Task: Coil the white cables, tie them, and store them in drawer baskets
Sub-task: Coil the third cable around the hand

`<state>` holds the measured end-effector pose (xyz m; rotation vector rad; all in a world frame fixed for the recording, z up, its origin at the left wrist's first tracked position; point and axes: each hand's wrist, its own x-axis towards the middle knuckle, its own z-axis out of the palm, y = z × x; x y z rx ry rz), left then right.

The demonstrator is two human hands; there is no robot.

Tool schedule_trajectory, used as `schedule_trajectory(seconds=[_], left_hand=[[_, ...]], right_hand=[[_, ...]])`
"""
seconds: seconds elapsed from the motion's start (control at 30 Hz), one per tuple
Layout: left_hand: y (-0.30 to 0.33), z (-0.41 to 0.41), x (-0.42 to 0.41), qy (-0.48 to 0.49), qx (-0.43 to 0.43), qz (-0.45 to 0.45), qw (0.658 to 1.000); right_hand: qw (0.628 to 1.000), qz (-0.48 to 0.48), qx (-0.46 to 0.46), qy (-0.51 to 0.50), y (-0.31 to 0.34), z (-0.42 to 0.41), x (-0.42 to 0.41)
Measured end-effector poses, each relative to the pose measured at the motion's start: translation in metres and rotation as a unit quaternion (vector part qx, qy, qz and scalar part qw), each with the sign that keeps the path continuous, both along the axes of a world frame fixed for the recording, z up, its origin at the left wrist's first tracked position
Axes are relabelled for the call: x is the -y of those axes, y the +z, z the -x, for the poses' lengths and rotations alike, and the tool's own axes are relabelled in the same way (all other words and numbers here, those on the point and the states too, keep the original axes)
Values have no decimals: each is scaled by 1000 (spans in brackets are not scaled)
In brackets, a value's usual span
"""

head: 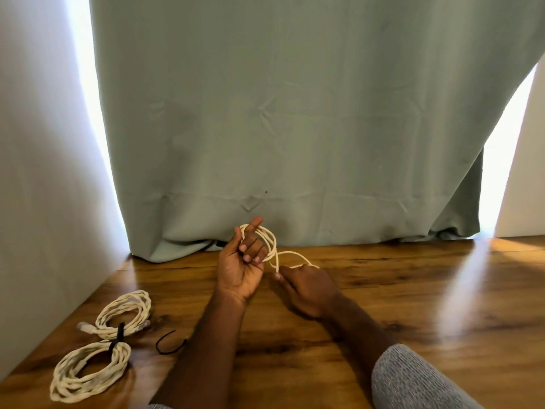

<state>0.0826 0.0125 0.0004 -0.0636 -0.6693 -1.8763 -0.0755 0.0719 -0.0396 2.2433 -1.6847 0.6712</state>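
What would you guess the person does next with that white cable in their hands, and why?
Probably lay another loop onto the coil. The left hand holds only a few loops of the white cable, while the right hand pinches the strand running on from them, so coiling looks unfinished. Two coiled cables already lie tied on the table, and a loose black tie waits nearby.

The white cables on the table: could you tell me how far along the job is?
Two coiled cables lie tied with black ties. The left hand holds a third cable in loops while the right hand feeds it. A loose tie waits. No drawer baskets visible.
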Motion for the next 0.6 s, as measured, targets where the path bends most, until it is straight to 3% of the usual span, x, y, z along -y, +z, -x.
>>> schedule_trajectory(seconds=[0.27, 0.47, 0.6], left_hand=[[-5, 1, 13, 100, 39, -54, 993], [-7, 8, 14, 198, 179, -16, 964], [-13, 14, 4, 245, 347, 97, 900]], right_hand=[[991, 13, -116, 58, 7, -8, -3], [989, 64, -84, 107, 19, -9, -12], [987, 90, -27, 130, 23, -3, -16]])
